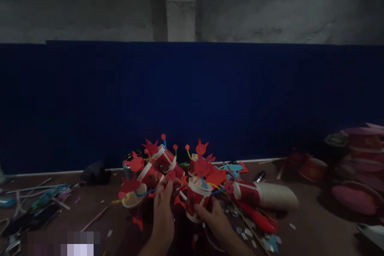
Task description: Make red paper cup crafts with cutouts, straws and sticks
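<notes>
Item: one red-and-white paper cup [193,198], standing nearly upright at the near middle of the clutter, just in front of the other decorated cups. Right hand [218,217]: is pinching the cup's side, thumb across the front, fingers partly hidden behind. Left hand [164,204]: is curving upward beside the cup, fingertips near a red disc [171,175]; whether they are gripping it, cannot tell. Fittings: a red cut-out [204,165] is rising above the rim, and a blue straw [218,192] is reaching sideways towards a second red disc [229,187]. Hazards, as judged: thin paper walls are risking a dent should the thumb be pressing too hard; the outstretched straw is risking a snag on the lying cup stack [277,196], which could be pulling its disc loose; the leaning decorated cup [150,175] is risking a topple should the left wrist be swinging outward.
</notes>
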A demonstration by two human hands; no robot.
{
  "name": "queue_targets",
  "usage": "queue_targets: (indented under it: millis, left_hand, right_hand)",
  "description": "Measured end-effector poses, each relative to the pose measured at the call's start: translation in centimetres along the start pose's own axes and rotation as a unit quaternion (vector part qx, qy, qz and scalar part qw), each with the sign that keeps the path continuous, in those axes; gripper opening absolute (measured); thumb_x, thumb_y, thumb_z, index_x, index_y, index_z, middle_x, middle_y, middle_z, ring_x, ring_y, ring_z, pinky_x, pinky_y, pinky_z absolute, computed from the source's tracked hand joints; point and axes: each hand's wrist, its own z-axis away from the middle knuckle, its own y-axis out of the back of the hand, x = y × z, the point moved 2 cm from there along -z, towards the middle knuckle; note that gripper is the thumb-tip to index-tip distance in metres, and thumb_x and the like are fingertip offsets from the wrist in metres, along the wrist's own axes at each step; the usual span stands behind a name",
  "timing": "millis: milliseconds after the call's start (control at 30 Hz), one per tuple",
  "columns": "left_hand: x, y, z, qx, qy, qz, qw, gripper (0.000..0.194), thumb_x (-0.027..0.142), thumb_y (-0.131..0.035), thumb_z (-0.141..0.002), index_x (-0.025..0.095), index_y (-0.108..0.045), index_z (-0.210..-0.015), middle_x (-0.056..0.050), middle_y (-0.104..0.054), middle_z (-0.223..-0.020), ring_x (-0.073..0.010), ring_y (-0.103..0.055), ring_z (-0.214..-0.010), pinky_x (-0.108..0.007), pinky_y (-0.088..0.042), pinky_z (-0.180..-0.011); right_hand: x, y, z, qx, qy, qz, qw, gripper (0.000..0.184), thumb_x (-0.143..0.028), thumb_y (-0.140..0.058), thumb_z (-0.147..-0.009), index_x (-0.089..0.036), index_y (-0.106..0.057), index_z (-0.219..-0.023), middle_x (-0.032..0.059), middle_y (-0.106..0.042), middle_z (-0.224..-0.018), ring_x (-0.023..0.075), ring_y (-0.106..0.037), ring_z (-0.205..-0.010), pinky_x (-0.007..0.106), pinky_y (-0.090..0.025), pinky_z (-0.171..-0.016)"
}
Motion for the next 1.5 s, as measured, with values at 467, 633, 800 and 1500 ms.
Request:
queue_targets:
  millis: [467, 633, 800, 1500]
  left_hand:
    - [-0.1, -0.7, -1.7, 0.016, 0.015, 0.037, 0.999, 0.028, 0.031, -0.079, -0.055, 0.017, -0.062, -0.072, 0.003, -0.066, -0.061, -0.0137, -0.065, -0.06, -0.023, -0.051, -0.058]
    - [0.0, -0.7, -2.2, -0.021, 0.012, 0.022, 0.999, 0.026, 0.029, -0.079, -0.056, 0.015, -0.062, -0.07, 0.003, -0.065, -0.059, -0.0113, -0.062, -0.056, -0.02, -0.048, -0.057]
    - [0.6, -0.7, -2.3, -0.064, -0.009, -0.048, 0.997, 0.024, 0.032, -0.076, -0.06, 0.014, -0.062, -0.068, 0.002, -0.064, -0.058, -0.0103, -0.058, -0.054, -0.02, -0.047, -0.055]
    - [0.3, -0.4, -2.9, -0.065, 0.011, -0.165, 0.984, 0.029, 0.042, -0.073, -0.058, 0.016, -0.061, -0.064, 0.005, -0.057, -0.051, -0.0089, -0.05, -0.047, -0.019, -0.04, -0.049]
  right_hand:
    - [0.4, -0.3, 0.2, -0.009, 0.006, -0.065, 0.998, 0.056, -0.046, -0.079, -0.048, -0.018, -0.059, -0.092, 0.0117, -0.071, -0.095, 0.033, -0.064, -0.093, 0.046, -0.047, -0.084]
    - [1.2, -0.3, 0.1, 0.0, 0.012, -0.086, 0.996, 0.057, -0.042, -0.079, -0.05, -0.018, -0.057, -0.097, 0.0108, -0.071, -0.094, 0.0307, -0.064, -0.091, 0.044, -0.048, -0.082]
    - [1.8, 0.1, 0.0, -0.046, 0.013, -0.038, 0.998, 0.057, -0.042, -0.076, -0.056, -0.016, -0.054, -0.101, 0.0121, -0.069, -0.098, 0.0306, -0.063, -0.093, 0.044, -0.048, -0.081]
    - [0.7, 0.5, 0.5, -0.098, 0.04, 0.118, 0.987, 0.052, -0.031, -0.068, -0.061, -0.015, -0.054, -0.108, 0.0119, -0.065, -0.109, 0.0277, -0.06, -0.097, 0.039, -0.048, -0.083]
